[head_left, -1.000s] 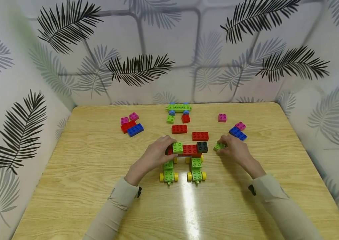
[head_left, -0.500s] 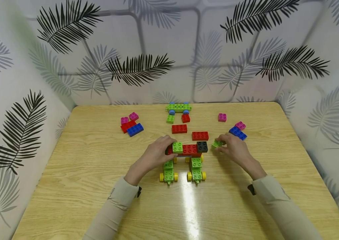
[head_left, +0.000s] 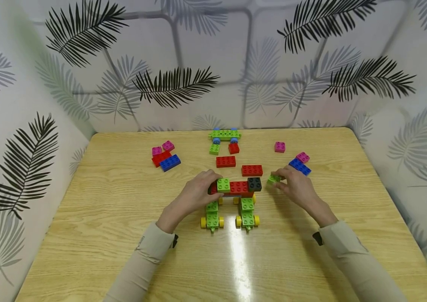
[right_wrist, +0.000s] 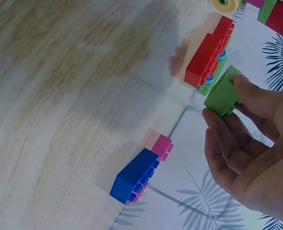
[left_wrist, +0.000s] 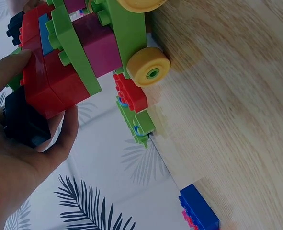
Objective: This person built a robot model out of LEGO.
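Observation:
My left hand (head_left: 198,193) grips the left end of a toy brick structure, with thumb and fingers around its red bricks (head_left: 239,187). A green brick (head_left: 223,185) and a black brick (head_left: 254,184) sit on top. Beneath are two green wheeled bases (head_left: 247,219) with yellow wheels. In the left wrist view a second black brick (left_wrist: 24,117) lies against the palm, and a purple brick (left_wrist: 98,43) shows lower in the build. To the right of the structure, my right hand (head_left: 296,184) pinches a small green brick (right_wrist: 222,93) between thumb and fingertips, apart from the build.
Behind the build lie two long red bricks (head_left: 252,170), a small red brick (head_left: 234,148), a green brick (head_left: 214,149) and a green blue-wheeled base (head_left: 225,135). Blue (head_left: 170,163), red and pink bricks lie left; a blue brick (head_left: 299,166) and pink bricks lie right.
My right hand has shifted the small green brick slightly left and away from me, and its fingers show more around it. The left hand keeps its grip, and the structure stays put.

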The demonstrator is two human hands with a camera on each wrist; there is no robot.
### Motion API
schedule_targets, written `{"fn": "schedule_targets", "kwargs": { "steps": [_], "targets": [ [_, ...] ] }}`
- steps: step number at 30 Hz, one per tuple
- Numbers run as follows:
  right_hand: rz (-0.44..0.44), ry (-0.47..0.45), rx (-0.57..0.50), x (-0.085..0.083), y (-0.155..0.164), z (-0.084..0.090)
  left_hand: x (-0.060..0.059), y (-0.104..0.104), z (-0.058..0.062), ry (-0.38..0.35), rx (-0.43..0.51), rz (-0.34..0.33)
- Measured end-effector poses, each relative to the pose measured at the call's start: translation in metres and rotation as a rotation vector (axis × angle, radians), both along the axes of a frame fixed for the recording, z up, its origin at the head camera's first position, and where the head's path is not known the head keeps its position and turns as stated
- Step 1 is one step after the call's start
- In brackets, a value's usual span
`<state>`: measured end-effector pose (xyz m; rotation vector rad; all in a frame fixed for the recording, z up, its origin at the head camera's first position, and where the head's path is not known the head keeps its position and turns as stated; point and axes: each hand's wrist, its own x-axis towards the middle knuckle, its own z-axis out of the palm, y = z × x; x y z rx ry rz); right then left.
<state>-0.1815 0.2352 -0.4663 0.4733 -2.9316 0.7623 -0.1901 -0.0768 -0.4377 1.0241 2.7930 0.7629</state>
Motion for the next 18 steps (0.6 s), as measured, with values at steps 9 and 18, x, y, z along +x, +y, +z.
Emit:
{"fn": "schedule_targets", "kwargs": {
  "steps": [9,18],
  "targets": [
    [0.004,0.019,-0.015,0.0013,-0.0022,0.0046,0.0006,0.0002,0.0008,0.013,0.001,-0.006],
    [0.013,0.041,-0.069,0.0035,-0.0046,0.0101,-0.0001,0.0002,0.0012,-0.002,-0.003,-0.007]
  ]
}}
